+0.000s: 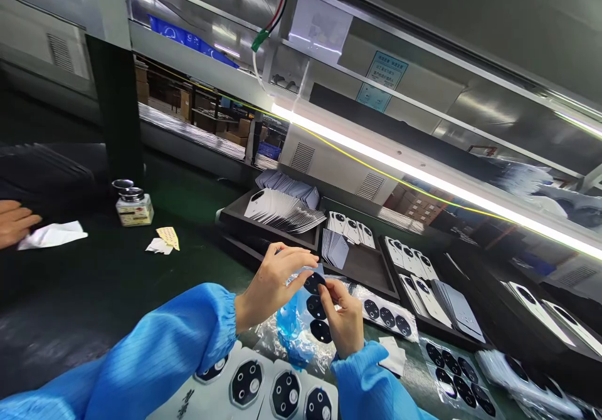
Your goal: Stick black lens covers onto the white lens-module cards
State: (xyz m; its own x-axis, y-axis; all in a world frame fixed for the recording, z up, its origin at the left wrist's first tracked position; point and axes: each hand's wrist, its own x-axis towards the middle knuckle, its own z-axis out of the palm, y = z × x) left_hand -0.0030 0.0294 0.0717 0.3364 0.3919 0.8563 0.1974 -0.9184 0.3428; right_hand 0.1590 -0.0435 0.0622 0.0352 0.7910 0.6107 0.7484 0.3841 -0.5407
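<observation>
My right hand (pixel 345 320) pinches the edge of a black round camera-lens cover (pixel 314 283) between thumb and fingers. My left hand (pixel 277 282) is beside it, fingers stretched out and thumb apart, close to the cover's left edge; whether the thumb touches it I cannot tell. Below lie more black lens covers (pixel 321 331) on a clear sheet, next to crumpled blue film (pixel 289 323). Nearest me, several pale phone back panels (pixel 263 370) lie in a row, each with a black round camera area with small rings.
Black trays (pixel 374 268) with phone panels stand behind my hands. Bagged lens covers (pixel 386 315) and a sheet of covers (pixel 456 370) lie right. At left are a bottle (pixel 135 207), paper scraps (pixel 164 240) and another person's hand (pixel 16 222) by a white tissue (pixel 52 234).
</observation>
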